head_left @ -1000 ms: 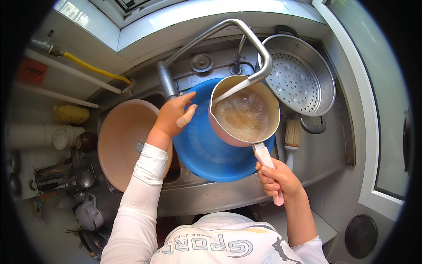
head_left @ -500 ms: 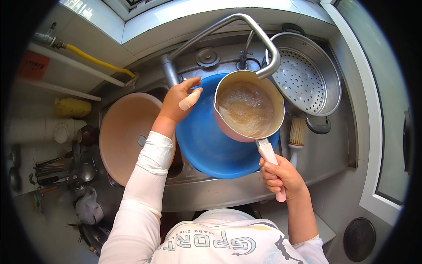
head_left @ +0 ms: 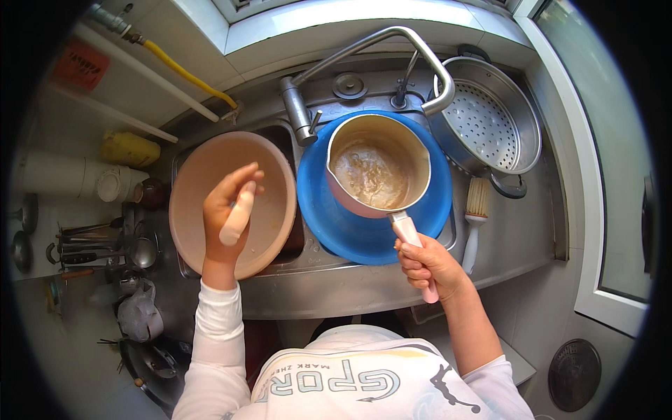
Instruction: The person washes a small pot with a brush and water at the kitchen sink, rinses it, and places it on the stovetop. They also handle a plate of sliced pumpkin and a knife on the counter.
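Observation:
My right hand (head_left: 430, 267) is wrapped round the pink handle of a saucepan (head_left: 337, 183). Cloudy, swirling water (head_left: 371, 173) lies in its cream-coloured inside. The pan hangs over a blue basin (head_left: 329, 227) in the sink, its rim a little left of the tap's spout (head_left: 439, 103). No stream shows under the spout. Over a peach-coloured basin (head_left: 192, 189) at the left, my left hand (head_left: 231, 213) is raised with nothing in it, its fingers loosely stretched and the thumb apart. A pale covering wraps that thumb.
A steamer pot with a holed bottom (head_left: 483, 126) stands at the back right. Below it lies a white-handled brush (head_left: 474, 224). The tap's base (head_left: 299, 112) rises between the basins. Utensils (head_left: 91, 245) and a ladle (head_left: 143, 252) hang at the left.
My left hand has gone from beside the tap to over the peach basin. The saucepan has moved left, out from under the spout, and its water has shifted.

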`<control>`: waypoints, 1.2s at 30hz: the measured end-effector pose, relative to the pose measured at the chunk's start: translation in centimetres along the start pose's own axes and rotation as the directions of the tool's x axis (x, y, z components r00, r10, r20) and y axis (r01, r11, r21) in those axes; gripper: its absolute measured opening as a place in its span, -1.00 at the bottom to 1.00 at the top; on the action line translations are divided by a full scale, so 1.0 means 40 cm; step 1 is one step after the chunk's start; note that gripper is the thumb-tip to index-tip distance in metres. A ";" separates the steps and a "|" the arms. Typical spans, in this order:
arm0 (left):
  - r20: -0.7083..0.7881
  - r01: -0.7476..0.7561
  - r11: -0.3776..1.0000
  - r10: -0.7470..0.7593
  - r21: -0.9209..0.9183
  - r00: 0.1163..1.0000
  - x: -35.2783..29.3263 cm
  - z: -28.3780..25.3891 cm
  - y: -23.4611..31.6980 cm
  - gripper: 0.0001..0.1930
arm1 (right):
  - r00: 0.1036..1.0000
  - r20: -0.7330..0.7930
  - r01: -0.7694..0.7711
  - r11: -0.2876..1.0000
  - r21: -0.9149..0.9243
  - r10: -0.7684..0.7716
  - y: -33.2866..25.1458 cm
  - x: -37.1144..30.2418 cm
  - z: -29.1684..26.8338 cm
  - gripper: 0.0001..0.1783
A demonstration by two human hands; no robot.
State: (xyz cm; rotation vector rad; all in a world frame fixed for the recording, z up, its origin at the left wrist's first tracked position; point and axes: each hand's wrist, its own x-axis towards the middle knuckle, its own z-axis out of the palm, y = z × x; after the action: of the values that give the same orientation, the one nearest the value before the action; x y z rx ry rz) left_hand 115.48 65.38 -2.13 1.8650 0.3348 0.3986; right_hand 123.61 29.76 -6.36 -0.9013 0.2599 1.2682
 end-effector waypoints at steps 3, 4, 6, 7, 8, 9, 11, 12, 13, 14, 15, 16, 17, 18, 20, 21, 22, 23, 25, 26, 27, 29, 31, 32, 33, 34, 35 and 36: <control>-0.045 -0.033 0.998 0.031 -0.057 0.999 -0.103 -0.064 -0.011 -0.70 | 0.997 -0.060 -0.044 0.997 -0.069 0.040 0.021 -0.040 0.011 -0.81; -0.062 -0.023 1.000 0.023 -0.008 0.998 -0.134 -0.075 -0.002 -0.69 | 0.996 -0.058 -0.068 0.995 -0.069 0.064 0.040 -0.043 0.020 -0.81; -0.046 -0.025 0.999 0.026 0.031 0.999 -0.182 -0.100 0.016 -0.68 | 0.996 -0.006 -0.087 0.994 -0.060 0.087 0.061 -0.016 0.044 -0.81; -0.031 -0.043 0.998 0.044 0.049 0.999 -0.205 -0.112 0.009 -0.69 | 0.996 0.002 -0.087 0.995 -0.054 0.088 0.067 -0.005 0.053 -0.81; -0.062 -0.037 0.999 0.038 0.014 0.997 -0.237 -0.130 -0.006 -0.68 | 0.998 0.027 -0.054 0.998 -0.039 0.056 0.075 0.026 0.076 -0.82; -0.092 -0.033 0.999 0.031 -0.025 0.995 -0.272 -0.148 -0.021 -0.68 | 0.997 0.066 -0.042 0.999 -0.008 0.043 0.073 0.047 0.093 -0.84; -0.172 0.016 0.990 -0.040 -0.143 0.984 -0.332 -0.152 0.000 -0.72 | 0.997 0.075 -0.004 1.000 -0.025 0.006 0.071 0.061 0.083 -0.83; -0.127 0.009 0.997 -0.019 -0.079 0.992 -0.350 -0.160 0.018 -0.73 | 0.996 0.069 0.055 0.998 -0.016 -0.054 0.076 0.047 0.061 -0.82; -0.080 0.010 1.000 -0.012 -0.025 0.997 -0.373 -0.168 0.035 -0.74 | 0.996 0.042 0.080 0.996 -0.048 -0.078 0.082 0.021 0.050 -0.82; -0.042 -0.027 0.996 0.031 0.090 0.999 -0.395 -0.178 0.051 -0.75 | 0.998 0.011 0.066 0.996 -0.064 -0.065 0.094 -0.007 0.050 -0.82; -0.077 0.006 1.000 -0.007 -0.014 0.997 -0.430 -0.194 0.039 -0.75 | 0.998 -0.020 0.053 0.995 -0.078 -0.055 0.107 -0.029 0.058 -0.83; -0.095 0.028 0.992 -0.040 -0.124 0.995 -0.460 -0.204 0.031 -0.75 | 0.999 -0.008 0.037 0.995 -0.095 -0.038 0.124 -0.043 0.072 -0.83; -0.104 0.048 0.972 -0.074 -0.232 0.992 -0.481 -0.210 0.024 -0.75 | 1.000 0.003 0.023 0.994 -0.110 -0.022 0.142 -0.048 0.088 -0.83; -0.115 0.085 0.946 -0.127 -0.314 0.985 -0.498 -0.213 0.021 -0.75 | 0.999 0.041 0.016 0.998 -0.054 -0.013 0.149 -0.045 0.099 -0.84; -0.145 0.038 0.976 -0.070 -0.213 0.987 -0.528 -0.222 0.031 -0.75 | 0.995 0.095 -0.042 0.991 0.130 0.029 0.155 0.016 0.106 -0.85; -0.148 0.013 0.985 -0.039 -0.173 0.988 -0.540 -0.222 0.024 -0.75 | 0.993 0.113 -0.062 0.973 0.222 0.038 0.151 0.037 0.110 -0.86; -0.130 -0.032 0.992 0.017 -0.118 0.991 -0.563 -0.240 0.001 -0.75 | 0.997 0.080 -0.016 0.978 0.206 -0.001 0.148 0.051 0.128 -0.86; -0.091 -0.023 0.993 0.013 -0.112 0.996 -0.569 -0.243 0.004 -0.75 | 0.997 0.069 0.013 0.982 0.187 -0.026 0.148 0.074 0.147 -0.87; -0.036 0.013 0.997 -0.016 -0.082 0.999 -0.591 -0.243 0.018 -0.74 | 0.993 0.095 0.062 0.990 0.125 -0.074 0.141 0.045 0.062 -0.89; -0.025 0.012 0.991 -0.015 -0.137 1.000 -0.603 -0.249 0.028 -0.76 | 0.995 0.038 0.090 0.995 0.041 -0.092 0.160 0.017 0.057 -0.88; -0.070 0.026 0.995 -0.033 -0.098 0.997 -0.625 -0.257 0.026 -0.76 | 0.992 -0.034 0.123 0.991 -0.047 -0.124 0.170 -0.024 0.064 -0.87; -0.123 0.027 0.999 -0.032 -0.037 0.992 -0.640 -0.271 0.017 -0.76 | 0.995 -0.022 0.096 0.993 -0.068 -0.098 0.187 -0.042 0.098 -0.84; -0.074 -0.014 0.994 0.022 0.111 0.997 -0.643 -0.270 0.026 -0.74 | 0.997 -0.035 0.075 0.997 0.017 -0.074 0.192 -0.026 0.109 -0.83; -0.039 -0.039 0.986 0.046 0.163 0.998 -0.634 -0.264 0.052 -0.74 | 0.998 0.025 0.054 0.992 0.116 -0.057 0.181 -0.008 0.097 -0.81; -0.001 -0.066 0.975 0.068 0.212 0.998 -0.629 -0.263 0.070 -0.74 | 0.999 0.029 0.038 0.986 0.160 -0.043 0.161 0.015 0.088 -0.81; -0.023 -0.054 0.980 0.059 0.192 0.998 -0.636 -0.268 0.070 -0.74 | 0.999 0.012 0.042 0.990 0.135 -0.044 0.148 0.043 0.109 -0.82; -0.043 -0.033 0.993 0.038 0.111 0.998 -0.645 -0.265 0.067 -0.74 | 0.999 -0.010 0.049 0.994 0.101 -0.049 0.136 0.056 0.129 -0.83; -0.063 -0.013 0.999 0.015 0.030 0.998 -0.656 -0.263 0.063 -0.75 | 0.997 -0.057 0.060 0.998 0.013 -0.060 0.135 0.050 0.132 -0.85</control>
State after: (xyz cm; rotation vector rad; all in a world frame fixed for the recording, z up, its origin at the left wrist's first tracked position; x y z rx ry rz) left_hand 87.36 62.57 0.60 1.8870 0.3717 0.4651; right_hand 117.83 35.03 -6.59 -0.9274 0.2847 1.1851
